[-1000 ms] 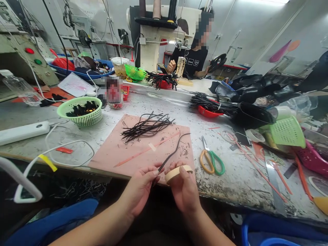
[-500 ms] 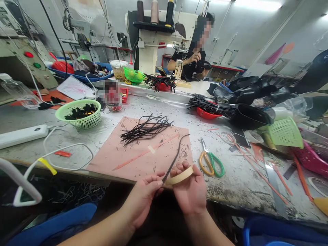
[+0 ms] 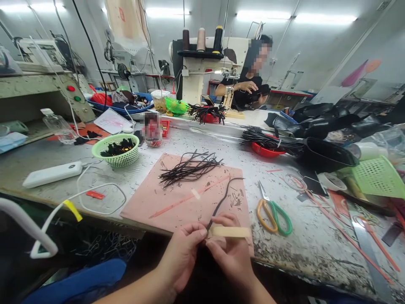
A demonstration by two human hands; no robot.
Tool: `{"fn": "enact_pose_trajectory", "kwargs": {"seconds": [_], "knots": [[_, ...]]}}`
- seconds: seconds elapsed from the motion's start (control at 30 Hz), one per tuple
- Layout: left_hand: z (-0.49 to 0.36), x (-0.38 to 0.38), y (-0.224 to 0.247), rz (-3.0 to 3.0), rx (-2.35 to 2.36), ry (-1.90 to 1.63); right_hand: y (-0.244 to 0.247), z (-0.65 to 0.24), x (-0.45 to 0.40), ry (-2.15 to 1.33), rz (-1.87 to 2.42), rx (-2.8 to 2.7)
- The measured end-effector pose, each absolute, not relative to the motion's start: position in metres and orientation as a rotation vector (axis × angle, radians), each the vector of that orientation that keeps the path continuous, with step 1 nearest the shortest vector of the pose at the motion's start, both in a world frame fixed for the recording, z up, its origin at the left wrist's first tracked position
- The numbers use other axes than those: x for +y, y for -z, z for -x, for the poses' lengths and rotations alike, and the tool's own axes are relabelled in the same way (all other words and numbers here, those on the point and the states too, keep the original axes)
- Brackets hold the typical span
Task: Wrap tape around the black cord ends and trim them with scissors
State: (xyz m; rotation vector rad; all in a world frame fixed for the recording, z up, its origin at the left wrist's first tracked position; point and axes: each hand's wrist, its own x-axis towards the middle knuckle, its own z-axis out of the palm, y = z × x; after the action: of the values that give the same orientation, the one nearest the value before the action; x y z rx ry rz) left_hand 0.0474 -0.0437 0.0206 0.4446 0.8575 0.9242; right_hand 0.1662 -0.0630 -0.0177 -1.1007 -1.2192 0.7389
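Currently scissors (image 3: pixel 266 196) R of tape roll (image 3: pixel 232 232), blk cords (image 3: pixel 186 169) on mat (image 3: pixel 171 217).

- Brightly lit from overhead by white ceiling tubes (image 3: pixel 264 16), burnt out along their length.
- Spread fairly evenly over the worktop (image 3: pixel 218 141), with a pale sheen towards its middle.
- Sunk into near-black beneath the front edge, below the hands.
- A little soft around the right hand (image 3: pixel 234 253) and tape roll (image 3: pixel 230 232).
- Stretched towards the sides, smeary around the clear plastic (image 3: pixel 392 143) at far right.
- Masked by coarse pixel blocks over the jar (image 3: pixel 154 142) and the co-worker's head.
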Motion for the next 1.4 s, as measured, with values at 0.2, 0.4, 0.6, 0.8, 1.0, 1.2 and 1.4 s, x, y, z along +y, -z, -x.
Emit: {"fn": "enact_pose_trajectory", "kwargs": {"seconds": [0.2,0.4,0.6,0.8,1.0,1.2,1.4], "knots": [[-0.041,-0.044,-0.023,-0.565,0.922,-0.91,0.02,-0.175,-0.064,-0.247,1.042,-1.601],[-0.039,-0.043,-0.026,-0.641,0.897,-0.872,-0.008,-0.181,-0.062,-0.516,1.129,-1.717],[-0.037,-0.043,-0.021,-0.743,0.975,-0.854,-0.012,-0.186,-0.062,-0.653,1.131,-1.763],[-0.038,-0.039,-0.019,-0.674,0.981,-0.893,-0.007,-0.194,-0.063,-0.44,1.259,-1.725],[-0.04,-0.034,-0.02,-0.516,0.977,-0.972,-0.001,-0.192,-0.067,-0.648,1.378,-1.292],[-0.044,-0.036,-0.019,-0.552,0.956,-0.944,-0.005,-0.167,-0.064,-0.891,1.125,-1.144],[-0.041,-0.037,-0.016,-0.628,0.98,-0.956,-0.005,-0.16,-0.062,-0.889,1.154,-1.123]]}}
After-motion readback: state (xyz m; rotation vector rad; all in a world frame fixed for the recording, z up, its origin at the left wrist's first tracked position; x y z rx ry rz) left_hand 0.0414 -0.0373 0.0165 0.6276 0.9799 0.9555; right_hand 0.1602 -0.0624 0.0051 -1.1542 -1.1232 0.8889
